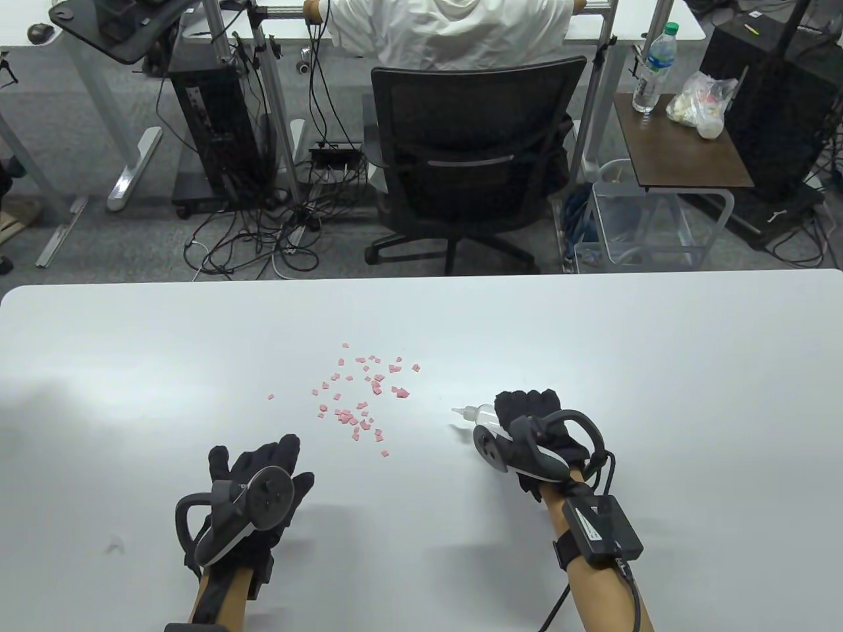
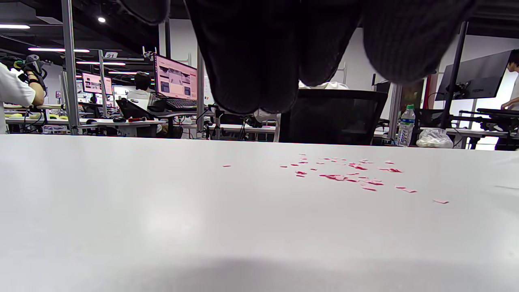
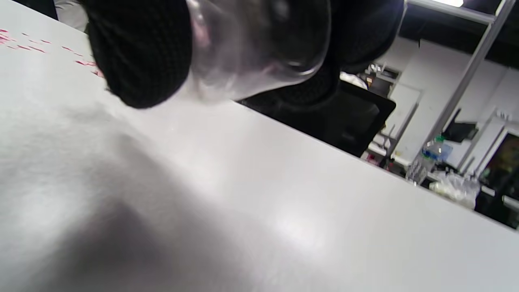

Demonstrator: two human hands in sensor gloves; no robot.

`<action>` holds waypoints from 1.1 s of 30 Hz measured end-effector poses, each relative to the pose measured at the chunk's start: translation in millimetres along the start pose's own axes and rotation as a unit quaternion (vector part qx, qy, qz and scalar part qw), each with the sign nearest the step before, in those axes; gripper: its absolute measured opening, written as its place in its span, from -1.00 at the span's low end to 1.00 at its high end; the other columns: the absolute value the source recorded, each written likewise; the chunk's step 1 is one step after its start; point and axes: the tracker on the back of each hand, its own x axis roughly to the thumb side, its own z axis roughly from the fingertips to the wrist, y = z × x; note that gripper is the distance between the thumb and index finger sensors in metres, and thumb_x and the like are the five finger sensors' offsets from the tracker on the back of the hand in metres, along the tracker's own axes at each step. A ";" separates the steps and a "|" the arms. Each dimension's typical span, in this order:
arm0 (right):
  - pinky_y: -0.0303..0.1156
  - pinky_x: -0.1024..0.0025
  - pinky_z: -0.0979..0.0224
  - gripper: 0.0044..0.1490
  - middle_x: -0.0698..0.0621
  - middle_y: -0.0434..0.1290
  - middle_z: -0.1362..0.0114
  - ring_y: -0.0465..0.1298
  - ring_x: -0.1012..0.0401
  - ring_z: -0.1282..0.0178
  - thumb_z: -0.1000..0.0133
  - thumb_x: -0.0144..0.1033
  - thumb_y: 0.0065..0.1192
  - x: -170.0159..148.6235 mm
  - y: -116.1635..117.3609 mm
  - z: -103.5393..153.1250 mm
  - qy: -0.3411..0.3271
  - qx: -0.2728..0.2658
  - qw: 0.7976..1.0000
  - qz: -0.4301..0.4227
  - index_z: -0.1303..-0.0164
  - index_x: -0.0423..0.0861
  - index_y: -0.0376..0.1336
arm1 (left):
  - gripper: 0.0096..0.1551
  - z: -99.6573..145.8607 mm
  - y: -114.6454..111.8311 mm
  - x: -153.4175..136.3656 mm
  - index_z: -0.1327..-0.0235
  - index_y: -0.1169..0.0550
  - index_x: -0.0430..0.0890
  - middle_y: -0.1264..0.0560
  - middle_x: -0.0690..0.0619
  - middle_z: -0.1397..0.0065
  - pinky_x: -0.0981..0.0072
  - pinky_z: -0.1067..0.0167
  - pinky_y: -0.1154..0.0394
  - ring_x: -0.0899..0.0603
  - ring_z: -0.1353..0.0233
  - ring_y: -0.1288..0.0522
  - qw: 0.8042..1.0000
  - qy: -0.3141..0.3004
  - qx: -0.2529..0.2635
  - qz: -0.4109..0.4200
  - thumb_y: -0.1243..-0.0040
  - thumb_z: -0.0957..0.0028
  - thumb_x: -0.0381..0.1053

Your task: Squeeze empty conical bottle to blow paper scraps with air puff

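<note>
Several small pink paper scraps (image 1: 359,395) lie scattered on the white table (image 1: 658,342); they also show in the left wrist view (image 2: 348,174) and at the far left of the right wrist view (image 3: 24,42). My right hand (image 1: 527,421) grips a clear conical squeeze bottle (image 1: 477,413), its white nozzle pointing left toward the scraps, a short way to their right. The bottle's clear base fills the top of the right wrist view (image 3: 259,44), gloved fingers (image 3: 138,52) wrapped around it. My left hand (image 1: 263,477) rests palm down on the table, empty, just below and left of the scraps.
Past the table's far edge stand a black office chair (image 1: 474,164) with a seated person in white, tangled floor cables, and a small brown side table (image 1: 685,145) with a water bottle and a plastic bag.
</note>
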 end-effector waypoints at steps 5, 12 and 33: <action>0.45 -0.10 -0.49 -0.10 -0.14 0.59 -0.31 0.63 0.00 -0.23 0.05 0.09 0.50 5.4 -1.7 2.7 -0.042 -0.001 0.998 -0.047 -0.44 -0.15 0.38 | -0.20 0.3 0.8 0.3 -0.65 -0.39 0.09 -0.49 0.00 -0.62 -0.38 -0.60 0.03 -0.17 -0.56 -0.53 1.000 0.000 0.001 0.000 -0.24 -0.14 0.33; 0.51 -0.04 -0.45 -0.21 -0.11 0.65 -0.19 0.68 0.05 -0.12 0.08 0.00 0.51 31.9 -14.2 5.0 -0.094 -0.051 0.994 -0.026 -0.30 -0.15 0.45 | -0.20 0.6 -0.6 1.3 -0.65 -0.39 0.09 -0.49 0.00 -0.62 -0.38 -0.60 0.03 -0.17 -0.56 -0.53 1.000 -0.001 -0.003 -0.006 -0.24 -0.15 0.33; 0.41 -0.19 -0.46 -0.06 -0.21 0.56 -0.33 0.61 -0.05 -0.22 0.01 0.07 0.47 9.1 -0.1 -0.1 0.024 0.011 0.999 -0.032 -0.48 -0.23 0.34 | -0.20 0.4 -0.8 2.5 -0.65 -0.39 0.09 -0.49 0.00 -0.62 -0.38 -0.60 0.03 -0.17 -0.56 -0.53 1.000 -0.003 -0.004 -0.005 -0.24 -0.15 0.33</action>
